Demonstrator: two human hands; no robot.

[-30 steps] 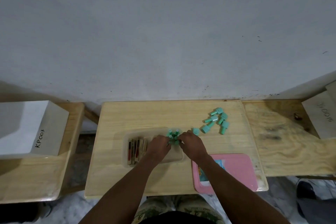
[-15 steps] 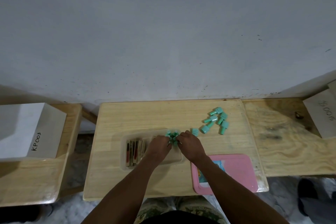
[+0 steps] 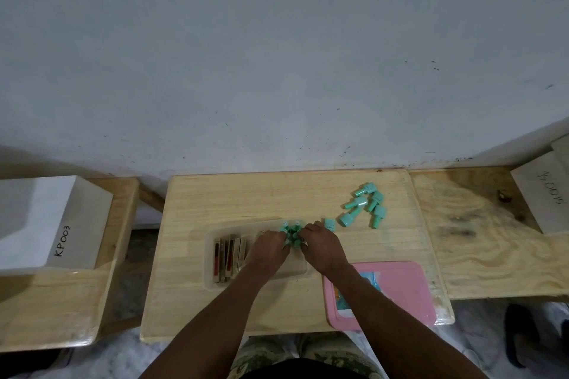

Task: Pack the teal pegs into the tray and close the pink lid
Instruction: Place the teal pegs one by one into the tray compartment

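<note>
A translucent tray (image 3: 209, 255) lies on the wooden table (image 3: 215, 200). At its far right corner stands a cluster of teal pegs (image 3: 291, 229). My left hand (image 3: 268, 248) and my right hand (image 3: 321, 244) press against this cluster from both sides, fingers closed on the pegs. One loose teal peg (image 3: 329, 224) lies just right of my right hand. Several more teal pegs (image 3: 365, 208) lie in a heap further right on the table. The pink lid (image 3: 400, 289) lies flat at the near right, partly under my right forearm.
Brown and gold flat sticks (image 3: 229, 257) fill the tray's left part. A white box marked KP003 (image 3: 52, 224) sits on the left bench. Another white box (image 3: 545, 197) sits on the plywood bench at the right. A wall rises just behind the table.
Both hands have stayed at the peg cluster in the tray, shifting only slightly. The loose pegs and the lid have not moved.
</note>
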